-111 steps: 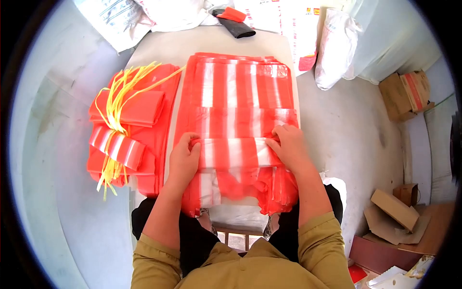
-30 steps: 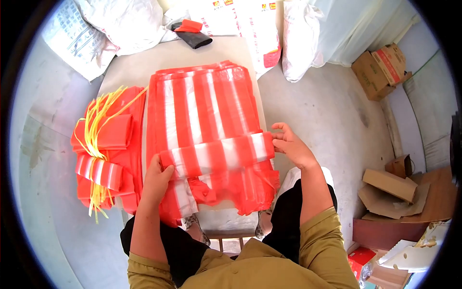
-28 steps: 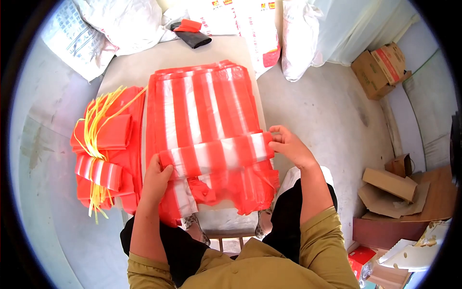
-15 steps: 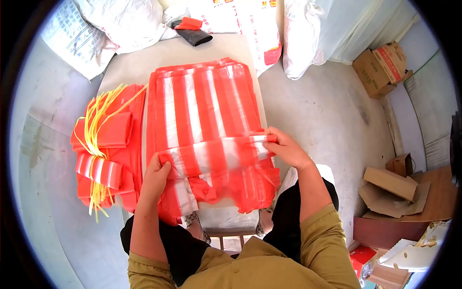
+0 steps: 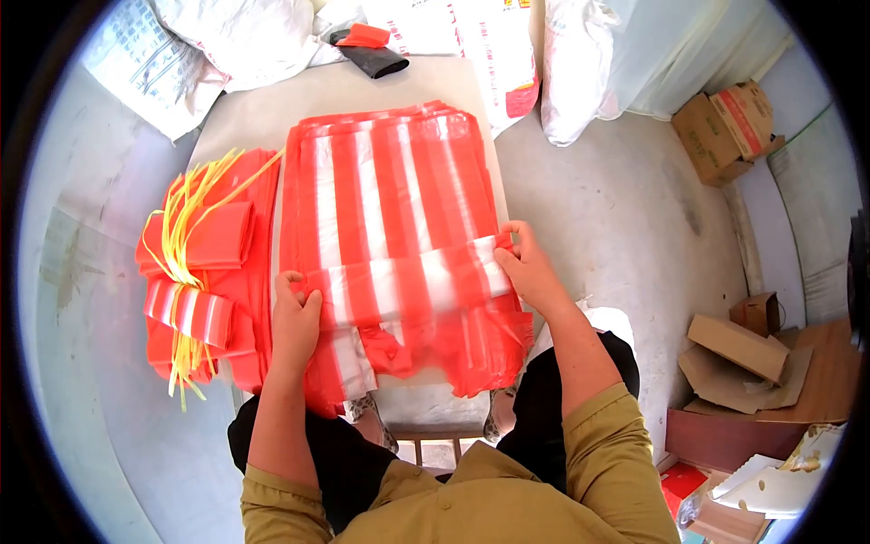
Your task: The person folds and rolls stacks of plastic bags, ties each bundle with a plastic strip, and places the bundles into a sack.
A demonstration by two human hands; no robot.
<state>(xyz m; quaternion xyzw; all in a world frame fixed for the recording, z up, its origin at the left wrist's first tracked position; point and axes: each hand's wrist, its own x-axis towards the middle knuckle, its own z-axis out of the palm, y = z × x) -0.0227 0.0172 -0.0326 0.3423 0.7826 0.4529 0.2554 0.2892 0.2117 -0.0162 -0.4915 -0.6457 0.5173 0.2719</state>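
Observation:
A stack of red and white striped plastic bags (image 5: pixel 385 190) lies in the middle of the table. Across its lower part runs a folded striped band (image 5: pixel 408 283). My left hand (image 5: pixel 297 313) pinches the band's left end, thumb and fingers together. At the band's right end, my right hand (image 5: pixel 527 265) grips the upper corner between thumb and fingers. Crumpled red plastic hangs below the band over the near table edge. To the left lie folded red bags (image 5: pixel 217 238), with yellow strips (image 5: pixel 186 227) and a small striped roll (image 5: pixel 188 313) on top.
A black roll with a red piece (image 5: pixel 373 56) lies at the table's far edge (image 5: pixel 435 80). White sacks (image 5: pixel 245 36) stand beyond it. Cardboard boxes (image 5: pixel 725 131) are at the right wall, and opened cartons (image 5: pixel 739 354) lie at the lower right.
Compared with the earlier frames, my right hand has closed again on the band's right end and raised it slightly. My left hand stays at the left end. The view has shifted a little.

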